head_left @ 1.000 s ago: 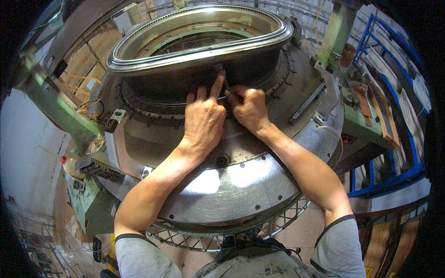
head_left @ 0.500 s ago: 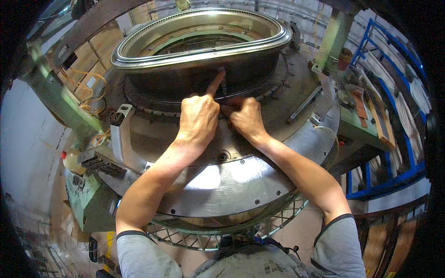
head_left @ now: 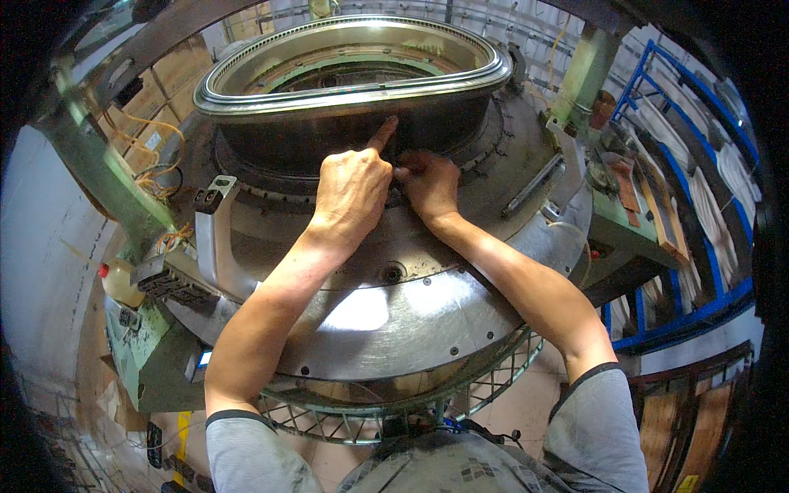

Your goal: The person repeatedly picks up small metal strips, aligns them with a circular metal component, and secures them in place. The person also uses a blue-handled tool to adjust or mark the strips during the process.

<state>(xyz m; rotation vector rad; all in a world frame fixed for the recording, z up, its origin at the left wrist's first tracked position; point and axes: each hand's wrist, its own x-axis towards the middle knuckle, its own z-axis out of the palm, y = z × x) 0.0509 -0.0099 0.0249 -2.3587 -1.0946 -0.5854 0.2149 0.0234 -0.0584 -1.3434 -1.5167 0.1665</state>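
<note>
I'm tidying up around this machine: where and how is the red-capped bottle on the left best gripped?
Probably around the pale body of the bottle, clear of its red cap, coming from the left: the rounded body offers more to grip than the small cap, and the dark ridged block crowds its right side.

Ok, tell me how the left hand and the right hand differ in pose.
The left hand extends its index finger toward the dark cylinder wall; the right hand has curled fingers. The left hand's index fingertip is higher in view than the right hand's fingers. Both are bare.
</note>
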